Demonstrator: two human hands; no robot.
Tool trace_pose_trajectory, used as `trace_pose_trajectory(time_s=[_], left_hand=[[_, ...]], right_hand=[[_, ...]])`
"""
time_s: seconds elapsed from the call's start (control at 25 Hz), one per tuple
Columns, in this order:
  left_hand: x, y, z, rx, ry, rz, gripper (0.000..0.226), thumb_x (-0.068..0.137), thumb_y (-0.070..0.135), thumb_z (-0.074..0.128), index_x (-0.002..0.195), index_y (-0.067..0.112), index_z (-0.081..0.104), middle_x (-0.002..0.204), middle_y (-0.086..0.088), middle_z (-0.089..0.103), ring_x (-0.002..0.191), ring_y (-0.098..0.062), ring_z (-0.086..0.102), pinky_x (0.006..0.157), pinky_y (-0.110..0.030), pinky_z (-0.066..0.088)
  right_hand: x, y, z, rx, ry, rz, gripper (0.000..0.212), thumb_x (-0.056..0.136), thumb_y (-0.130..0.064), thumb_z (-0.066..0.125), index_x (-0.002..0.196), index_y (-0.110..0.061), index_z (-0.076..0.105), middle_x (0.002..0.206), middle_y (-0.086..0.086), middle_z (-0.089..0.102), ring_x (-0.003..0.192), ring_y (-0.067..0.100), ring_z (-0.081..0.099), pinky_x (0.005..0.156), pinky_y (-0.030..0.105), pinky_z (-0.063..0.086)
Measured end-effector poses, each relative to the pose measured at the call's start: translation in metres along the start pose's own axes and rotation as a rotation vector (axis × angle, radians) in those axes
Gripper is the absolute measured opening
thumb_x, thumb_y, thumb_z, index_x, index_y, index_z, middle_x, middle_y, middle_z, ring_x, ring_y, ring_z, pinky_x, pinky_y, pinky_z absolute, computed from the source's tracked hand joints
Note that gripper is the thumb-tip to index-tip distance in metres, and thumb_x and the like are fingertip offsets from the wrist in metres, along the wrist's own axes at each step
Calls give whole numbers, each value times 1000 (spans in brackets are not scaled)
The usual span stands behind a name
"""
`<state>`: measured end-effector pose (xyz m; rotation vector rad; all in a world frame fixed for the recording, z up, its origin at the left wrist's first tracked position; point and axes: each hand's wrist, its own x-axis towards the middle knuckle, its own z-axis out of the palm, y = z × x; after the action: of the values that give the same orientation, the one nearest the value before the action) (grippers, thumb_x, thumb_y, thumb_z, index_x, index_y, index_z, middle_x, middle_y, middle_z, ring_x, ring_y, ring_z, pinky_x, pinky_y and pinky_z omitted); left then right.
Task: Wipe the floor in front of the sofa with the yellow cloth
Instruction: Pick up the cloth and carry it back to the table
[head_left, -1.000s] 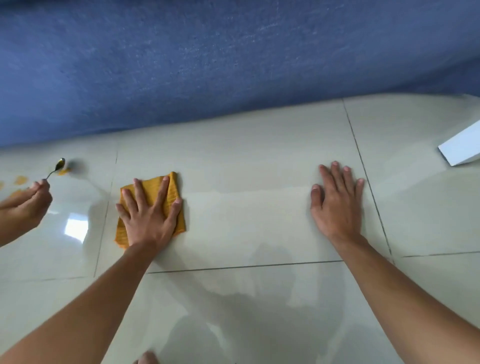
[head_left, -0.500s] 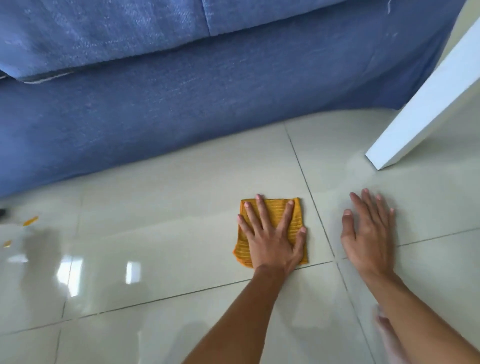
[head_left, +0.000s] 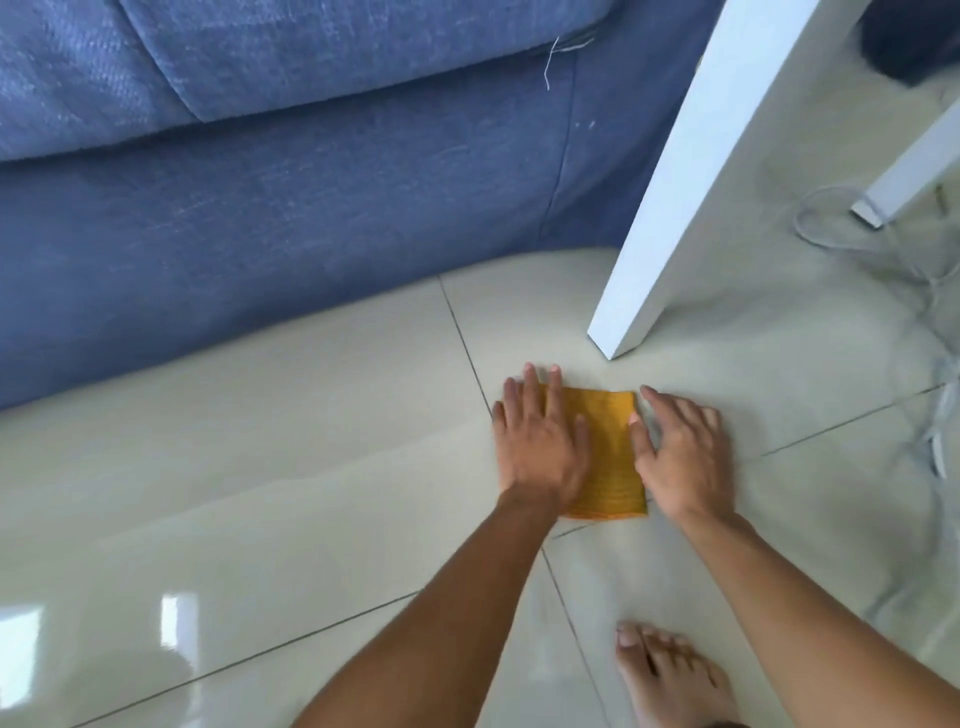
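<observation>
The folded yellow cloth (head_left: 607, 452) lies flat on the pale tiled floor (head_left: 260, 493), just in front of the blue sofa's (head_left: 260, 223) right end. My left hand (head_left: 540, 447) presses flat on the cloth's left part with fingers spread, covering that side. My right hand (head_left: 680, 457) rests on the floor at the cloth's right edge. Its thumb touches that edge and its fingers lie on the tile.
A white table leg (head_left: 675, 182) stands on the floor just beyond the cloth, and a second leg (head_left: 909, 171) is at the far right. Grey cables (head_left: 883, 244) trail over the floor on the right. My bare foot (head_left: 670, 675) is at the bottom.
My left hand has slid the cloth to the right along the sofa front, up to the white table leg. My right hand, earlier apart from it, now touches the cloth's right edge.
</observation>
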<state>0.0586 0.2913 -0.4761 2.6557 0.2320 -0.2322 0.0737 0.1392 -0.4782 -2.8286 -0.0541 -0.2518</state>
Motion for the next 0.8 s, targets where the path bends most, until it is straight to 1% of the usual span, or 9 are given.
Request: trace_pose_trajectory(time_s=[0.08, 0.16, 0.2, 0.28, 0.36, 0.48, 0.6, 0.68, 0.8], left_hand=[[15, -18, -15, 81, 32, 103, 66, 99, 32, 40, 158, 16, 14, 159, -9, 33, 149, -28, 21, 121, -40, 20], [27, -21, -22, 199, -12, 230, 65, 98, 23, 45, 157, 13, 19, 148, -9, 45, 140, -28, 34, 114, -37, 29], [32, -20, -23, 252, -32, 266, 62, 97, 20, 46, 155, 13, 24, 144, -9, 46, 135, -28, 37, 111, -37, 32], [44, -16, -27, 322, -79, 294, 49, 95, 18, 48, 143, 12, 43, 136, -11, 45, 127, -29, 40, 106, -36, 35], [54, -14, -33, 324, -122, 294, 40, 92, 19, 50, 131, 10, 53, 131, -11, 45, 123, -29, 41, 104, -37, 39], [56, -14, -35, 260, -137, 284, 35, 90, 17, 54, 123, 7, 56, 126, -12, 51, 119, -31, 46, 100, -39, 43], [50, -20, -35, 252, -114, 214, 31, 92, 15, 56, 122, 9, 54, 121, -11, 60, 114, -32, 52, 96, -39, 46], [45, -26, -37, 298, -127, 187, 29, 93, 14, 52, 122, 12, 58, 122, -11, 59, 115, -31, 51, 96, -38, 46], [27, -25, -53, 216, -135, 150, 27, 93, 11, 50, 116, 11, 64, 123, -10, 52, 117, -29, 49, 98, -38, 47]], right_hand=[[12, -12, 3, -44, -182, -8, 49, 94, -42, 50, 135, -18, 60, 126, 8, 66, 113, 36, 54, 95, 45, 45], [20, -19, 5, -122, -294, -4, 47, 96, -41, 53, 138, -23, 55, 132, 4, 58, 121, 30, 48, 98, 43, 41], [24, -21, 4, -149, -309, -3, 43, 96, -40, 54, 136, -24, 56, 131, 4, 56, 122, 28, 46, 99, 42, 40], [32, -21, 3, -161, -319, 16, 34, 97, -31, 54, 129, -24, 59, 128, 5, 54, 121, 28, 46, 99, 42, 40], [38, -23, 3, -140, -339, 47, 27, 95, -22, 56, 122, -21, 60, 125, 7, 54, 118, 29, 48, 97, 43, 44], [39, -29, 1, -89, -332, 73, 23, 91, -8, 57, 114, -14, 58, 118, 11, 59, 112, 33, 53, 93, 42, 48], [36, -34, -7, 54, -347, 174, 33, 90, 1, 53, 121, -10, 58, 121, 14, 58, 113, 36, 57, 95, 42, 50], [32, -37, -15, 60, -383, 201, 33, 91, 3, 50, 120, -5, 63, 124, 16, 53, 110, 37, 59, 96, 40, 51], [21, -44, -35, 53, -391, 154, 28, 91, 2, 51, 111, -5, 69, 121, 13, 50, 103, 34, 61, 93, 38, 53]])
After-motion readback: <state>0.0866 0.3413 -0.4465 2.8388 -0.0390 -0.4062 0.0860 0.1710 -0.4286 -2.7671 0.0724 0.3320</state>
